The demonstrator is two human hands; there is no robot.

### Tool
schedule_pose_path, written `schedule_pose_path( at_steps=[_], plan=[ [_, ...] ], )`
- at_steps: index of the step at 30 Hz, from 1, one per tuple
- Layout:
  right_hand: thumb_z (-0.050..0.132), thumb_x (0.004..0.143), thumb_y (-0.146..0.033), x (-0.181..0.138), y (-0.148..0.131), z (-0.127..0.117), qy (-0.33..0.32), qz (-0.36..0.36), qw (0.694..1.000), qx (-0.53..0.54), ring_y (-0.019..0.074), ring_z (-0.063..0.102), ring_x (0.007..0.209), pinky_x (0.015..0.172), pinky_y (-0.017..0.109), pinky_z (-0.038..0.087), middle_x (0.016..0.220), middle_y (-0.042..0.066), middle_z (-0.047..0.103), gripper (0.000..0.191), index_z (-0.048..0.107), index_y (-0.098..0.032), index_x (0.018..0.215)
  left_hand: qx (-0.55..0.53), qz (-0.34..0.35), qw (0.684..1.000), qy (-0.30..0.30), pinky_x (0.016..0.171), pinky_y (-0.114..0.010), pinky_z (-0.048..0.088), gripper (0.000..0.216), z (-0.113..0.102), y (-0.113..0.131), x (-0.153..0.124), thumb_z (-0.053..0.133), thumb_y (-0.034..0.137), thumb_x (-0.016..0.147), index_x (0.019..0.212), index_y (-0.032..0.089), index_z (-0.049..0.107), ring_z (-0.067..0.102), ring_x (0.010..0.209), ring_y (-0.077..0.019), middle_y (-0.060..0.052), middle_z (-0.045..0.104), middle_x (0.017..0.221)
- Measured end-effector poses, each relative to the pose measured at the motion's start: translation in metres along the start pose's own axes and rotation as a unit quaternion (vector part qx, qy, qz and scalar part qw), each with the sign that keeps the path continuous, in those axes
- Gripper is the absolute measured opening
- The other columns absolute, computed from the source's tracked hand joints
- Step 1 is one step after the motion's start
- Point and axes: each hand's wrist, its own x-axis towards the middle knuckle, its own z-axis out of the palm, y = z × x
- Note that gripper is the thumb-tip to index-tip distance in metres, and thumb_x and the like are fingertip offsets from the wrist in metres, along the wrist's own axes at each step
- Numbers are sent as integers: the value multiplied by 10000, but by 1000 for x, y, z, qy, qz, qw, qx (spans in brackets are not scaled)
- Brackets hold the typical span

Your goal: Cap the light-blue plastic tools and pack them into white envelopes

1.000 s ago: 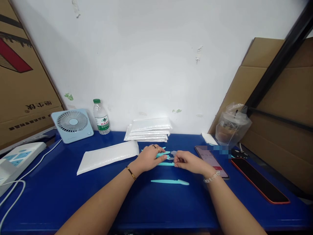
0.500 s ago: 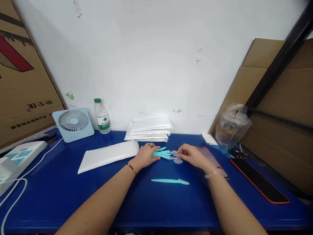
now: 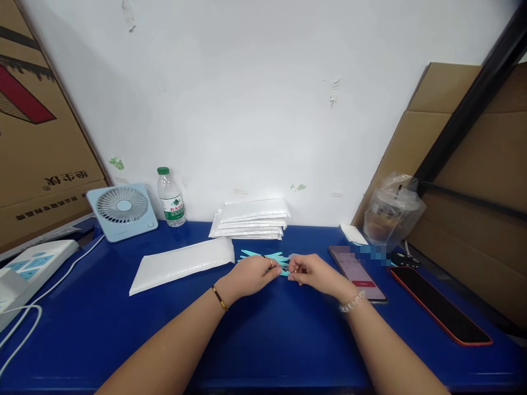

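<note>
My left hand [image 3: 252,274] and my right hand [image 3: 312,271] meet over the blue table [image 3: 263,340]. Both are closed in a pinch on a thin teal plastic stick [image 3: 284,271] held between their fingertips; the right fingers may also hold a small clear cap, too small to tell. Just behind them lies a small heap of teal sticks [image 3: 263,255] with clear caps [image 3: 292,256] beside it. A white padded envelope [image 3: 181,263] lies flat to the left of my left hand.
A stack of white padded envelopes [image 3: 252,218] sits against the wall. A small blue fan [image 3: 122,210], a water bottle [image 3: 170,197] and a power strip [image 3: 31,263] are at the left. Two phones [image 3: 357,265] [image 3: 440,304] and a bagged drink cup [image 3: 391,214] are at the right.
Both hands drew back from the heap toward me and came together. The lone teal stick that lay nearer me is gone from the table, and a stick is now pinched between the hands.
</note>
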Motion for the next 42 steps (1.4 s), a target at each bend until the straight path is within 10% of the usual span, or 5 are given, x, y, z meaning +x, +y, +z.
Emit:
schedule_pose_path(
  at_steps=[16,42],
  plan=[
    [741,663,-391,-2,21,-35,303,-14,921,244,142,607,622,622,277,509,683,45,665,311,673,-150,847,-155,-94,978,101,650,-250,401,487,-20,-20,2,296,507,886,885,190,666,536,715,-159,-15,644,854],
    [598,770,-502,11,6,-5,201,-11,949,243,118,595,508,501,236,469,623,23,636,354,593,-151,811,-40,-58,989,128,702,-258,406,319,-20,-15,3,374,400,881,949,212,623,534,789,-167,-26,607,869]
  ],
)
